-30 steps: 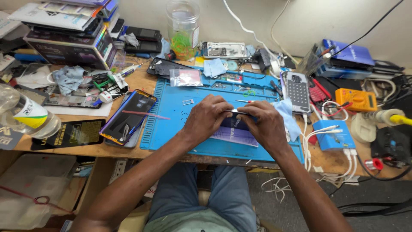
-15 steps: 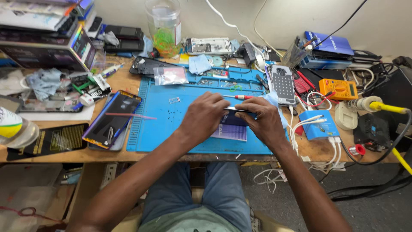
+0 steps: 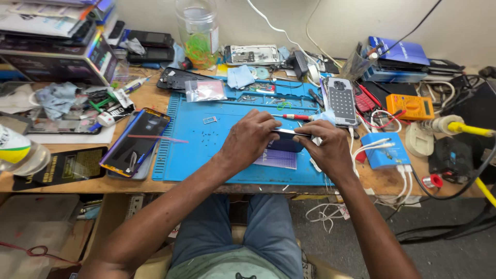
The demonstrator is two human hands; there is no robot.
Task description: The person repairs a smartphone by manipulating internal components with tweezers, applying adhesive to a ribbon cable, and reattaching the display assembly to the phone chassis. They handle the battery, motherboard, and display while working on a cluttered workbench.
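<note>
Packaging first: flat black packet with gold print (image 3: 64, 166) lies at the left front edge of the bench, a small clear zip bag (image 3: 205, 90) sits at the blue mat's (image 3: 196, 150) back-left corner, a dark blue box (image 3: 398, 50) rests back right, and stacked dark boxes with rainbow edge (image 3: 57, 57) stand back left. Left hand (image 3: 249, 138) and right hand (image 3: 326, 150) both curl closed around a thin dark phone (image 3: 285, 134), gripping it at opposite ends, fingers on top, thumbs underneath. Phone is held just above the mat's right half, over a purple card (image 3: 276, 158). Its long axis runs left-right, roughly level, edge facing the camera.
</note>
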